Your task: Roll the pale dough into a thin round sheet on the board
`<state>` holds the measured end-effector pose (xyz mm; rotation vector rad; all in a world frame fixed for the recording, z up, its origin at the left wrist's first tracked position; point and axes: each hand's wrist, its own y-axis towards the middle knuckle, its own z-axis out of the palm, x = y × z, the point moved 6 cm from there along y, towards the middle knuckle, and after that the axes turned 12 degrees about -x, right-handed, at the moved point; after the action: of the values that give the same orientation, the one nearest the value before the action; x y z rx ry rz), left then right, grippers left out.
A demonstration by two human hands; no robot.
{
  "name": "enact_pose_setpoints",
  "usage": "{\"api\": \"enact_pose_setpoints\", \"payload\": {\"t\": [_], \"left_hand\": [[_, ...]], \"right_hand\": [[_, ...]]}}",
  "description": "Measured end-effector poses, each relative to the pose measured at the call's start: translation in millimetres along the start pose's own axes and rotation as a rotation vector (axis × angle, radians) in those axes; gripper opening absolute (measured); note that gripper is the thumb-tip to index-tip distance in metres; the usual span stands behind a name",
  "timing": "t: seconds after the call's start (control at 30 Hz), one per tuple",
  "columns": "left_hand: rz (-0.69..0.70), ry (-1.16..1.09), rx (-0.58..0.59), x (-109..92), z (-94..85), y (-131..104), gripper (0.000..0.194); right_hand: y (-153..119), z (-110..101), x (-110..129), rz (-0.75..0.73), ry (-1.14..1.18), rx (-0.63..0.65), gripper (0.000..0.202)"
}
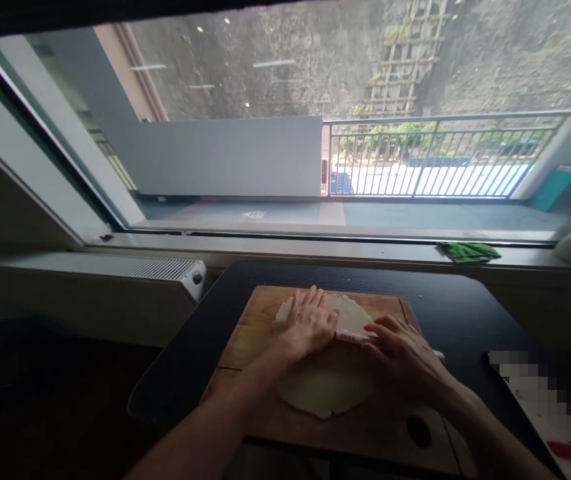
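- The dough (325, 387) is cream.
- The board (250, 340) is brown with dark lines.
- The stick (349, 335) is white and red.
- The table (180, 367) is black.
- The cloth (470, 251) is green.
- The heater (155, 265) has stripes.

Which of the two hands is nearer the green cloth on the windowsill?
The right hand, at the right edge of the dough; the left hand is farther from the green cloth, toward the radiator.

Dough (325, 390) partly hidden by left hand (312, 321), stick (350, 336) by right hand (405, 350)
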<state>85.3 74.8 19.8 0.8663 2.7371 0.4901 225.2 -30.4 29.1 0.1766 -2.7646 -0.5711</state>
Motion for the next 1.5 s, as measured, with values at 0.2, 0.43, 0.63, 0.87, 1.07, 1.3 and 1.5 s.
{"api": "enact_pose_setpoints", "payload": {"t": [0.2, 0.43, 0.63, 0.87, 1.07, 1.3, 1.5], "left_hand": [[-0.077, 0.021, 0.002, 8, 15.1, 53, 0.059], [0.174, 0.029, -0.001, -2, -10.8, -15, 0.05], [0.054, 0.024, 0.06, 4, 15.0, 44, 0.054], [0.197, 0.012, -0.009, -8, -9.8, 5, 0.05], [0.23, 0.053, -0.008, -7, -3.6, 10, 0.059], [0.08, 0.023, 0.051, -1, 10.8, 45, 0.054], [0.257, -0.005, 0.084, -5, -6.4, -8, 0.063]], "right_hand": [[15, -2, -33, 0.234, -0.18, -0.107, 0.037], [-24, -8, 0, 0.133, -0.14, -0.151, 0.032], [4, -9, -29, 0.215, -0.174, -0.185, 0.035], [-5, -9, -24, 0.211, -0.173, -0.178, 0.033], [-10, -8, -24, 0.203, -0.169, -0.16, 0.034], [14, -2, -53, 0.317, -0.175, -0.098, 0.039], [-9, -11, -28, 0.223, -0.218, -0.187, 0.034]]}}
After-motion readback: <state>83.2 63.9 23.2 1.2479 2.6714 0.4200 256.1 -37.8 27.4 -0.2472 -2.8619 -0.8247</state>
